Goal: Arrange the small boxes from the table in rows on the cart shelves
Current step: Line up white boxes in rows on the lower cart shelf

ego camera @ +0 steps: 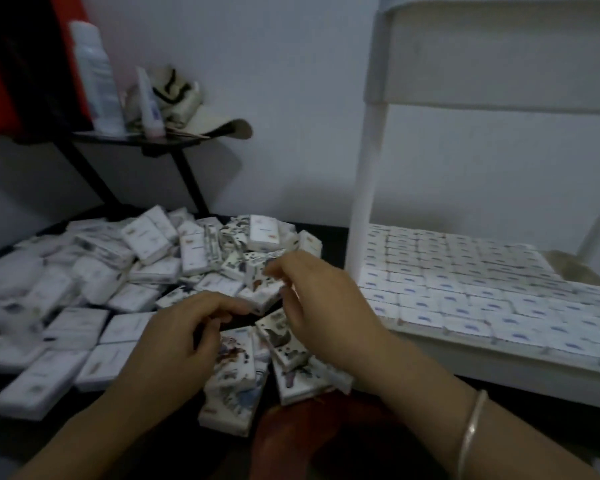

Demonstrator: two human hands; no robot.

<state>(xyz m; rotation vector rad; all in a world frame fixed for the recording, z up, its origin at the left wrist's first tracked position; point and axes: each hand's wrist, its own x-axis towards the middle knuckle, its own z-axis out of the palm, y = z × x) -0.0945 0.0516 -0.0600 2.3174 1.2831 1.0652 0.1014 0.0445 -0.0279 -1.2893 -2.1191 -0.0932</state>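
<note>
Many small white boxes (146, 240) lie in a loose pile on the dark table (21, 434), some plain, some with printed pictures. In the middle of the pile my right hand (323, 306) pinches one printed box (262, 297) between thumb and fingers. My left hand (184, 337) has curled fingers, and its fingertips pinch that box's near left corner. To the right stands the white cart (361, 188). Its lower shelf (499, 363) carries tidy rows of boxes (465, 289) with blue marks.
The cart's upper shelf (499, 84) overhangs the filled one. A black side shelf (136, 138) at the back left bears a white bottle (97, 81), a tube (149, 109) and a cap (194, 109). A white wall is behind everything.
</note>
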